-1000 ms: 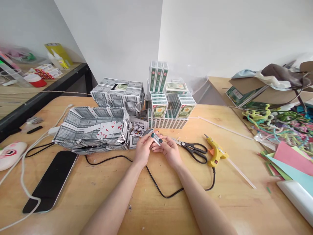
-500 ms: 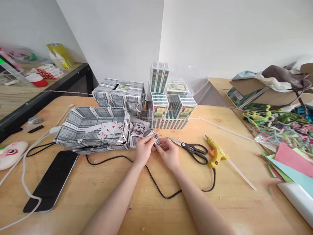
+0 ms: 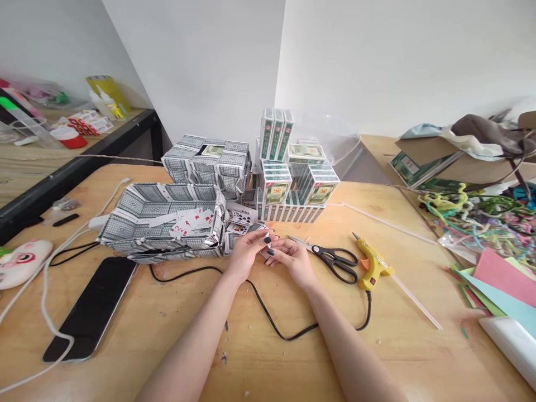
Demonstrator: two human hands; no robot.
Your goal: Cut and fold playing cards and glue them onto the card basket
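Note:
My left hand (image 3: pixel 244 254) and my right hand (image 3: pixel 295 263) meet at the middle of the table, both closed by a pinch on one playing card (image 3: pixel 268 240). Only a thin white edge of the card shows between the fingertips. Just behind my left hand lie loose playing cards (image 3: pixel 243 214), some face up. To the left stands an open tray made of folded playing cards (image 3: pixel 138 209), with several loose cards inside. Black-handled scissors (image 3: pixel 335 259) lie right of my right hand, their blades pointing toward it.
A yellow glue gun (image 3: pixel 374 268) lies right of the scissors, its black cord (image 3: pixel 268 315) running under my forearms. Stacked card boxes (image 3: pixel 293 184) and a folded-card block (image 3: pixel 209 162) stand behind. A phone (image 3: pixel 90 310) lies left; pipe cleaners (image 3: pixel 481 218) and coloured paper (image 3: pixel 502 285) lie right.
Between my fingers the card has turned: its patterned back showed before, and now mostly a white edge shows. The whole view has shifted slightly.

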